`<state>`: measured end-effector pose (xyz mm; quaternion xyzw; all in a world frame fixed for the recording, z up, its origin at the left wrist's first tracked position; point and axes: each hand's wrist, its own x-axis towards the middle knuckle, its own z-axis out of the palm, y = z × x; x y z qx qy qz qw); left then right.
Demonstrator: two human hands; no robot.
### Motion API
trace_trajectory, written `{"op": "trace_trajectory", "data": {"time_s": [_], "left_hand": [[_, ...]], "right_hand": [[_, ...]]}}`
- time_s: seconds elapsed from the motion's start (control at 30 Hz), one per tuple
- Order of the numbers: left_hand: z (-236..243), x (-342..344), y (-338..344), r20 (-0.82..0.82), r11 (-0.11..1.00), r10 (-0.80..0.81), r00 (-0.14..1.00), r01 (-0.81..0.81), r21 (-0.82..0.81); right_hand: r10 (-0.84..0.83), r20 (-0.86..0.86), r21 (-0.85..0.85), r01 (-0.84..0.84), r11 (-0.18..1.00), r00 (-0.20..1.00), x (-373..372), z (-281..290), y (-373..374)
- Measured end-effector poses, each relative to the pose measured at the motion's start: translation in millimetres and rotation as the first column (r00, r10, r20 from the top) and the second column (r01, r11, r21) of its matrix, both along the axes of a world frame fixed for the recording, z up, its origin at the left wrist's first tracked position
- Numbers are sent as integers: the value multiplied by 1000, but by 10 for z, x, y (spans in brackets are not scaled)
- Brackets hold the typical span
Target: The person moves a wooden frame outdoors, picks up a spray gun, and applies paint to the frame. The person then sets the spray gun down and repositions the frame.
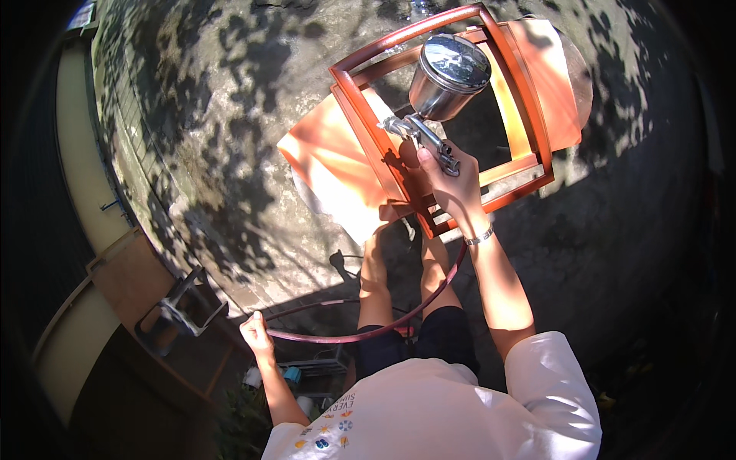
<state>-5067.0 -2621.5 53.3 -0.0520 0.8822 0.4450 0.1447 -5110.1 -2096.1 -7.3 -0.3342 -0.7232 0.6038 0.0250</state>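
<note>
Reddish-brown wooden frame (528, 88) lies beyond a spray gun (432, 138), between orange panels (558, 92), seemingly coated on most of what shows, the remainder impossible to judge, with right hand (460, 188) wrapped around the gun's handle and left hand (255, 335) closed on the hose (368, 335).

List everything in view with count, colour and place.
Open wooden frame: one, reddish brown, upper centre
Metal spray gun with round cup: one, silver, over frame
Flat sheeting: count unclear, orange, beneath frame
Hose: one, dark red, lower centre
Boxy framework: one, dark grey, left
Ground: one, grey, all around
Small item: one, turquoise, lower left
Printed shirt: one, white, bottom
Shorts: one, dark, bottom centre
Link bracelet: one, silver, right wrist
Legs: two, bare, lower centre
Right hand: one, bare, gripping gun
Left hand: one, bare, gripping hose
</note>
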Motion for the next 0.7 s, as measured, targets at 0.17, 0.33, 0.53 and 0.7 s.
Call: {"op": "trace_trajectory", "data": {"time_s": [0.17, 0.33, 0.53, 0.7], "left_hand": [[12, 48, 367, 60, 998, -59, 996, 57, 42], [-88, 100, 473, 123, 948, -318, 940, 318, 16], [-391, 385, -455, 416, 957, -179, 892, 255, -136], [-524, 327, -1400, 426, 926, -125, 896, 259, -273]], "right_hand": [[-301, -107, 336, 320, 886, 948, -170, -389, 847], [-467, -162, 564, 470, 679, 869, -70, -399, 1746], [-638, -214, 338, 669, 662, 740, 362, 519, 1187], [-660, -279, 386, 711, 588, 697, 666, 1316, -287]]}}
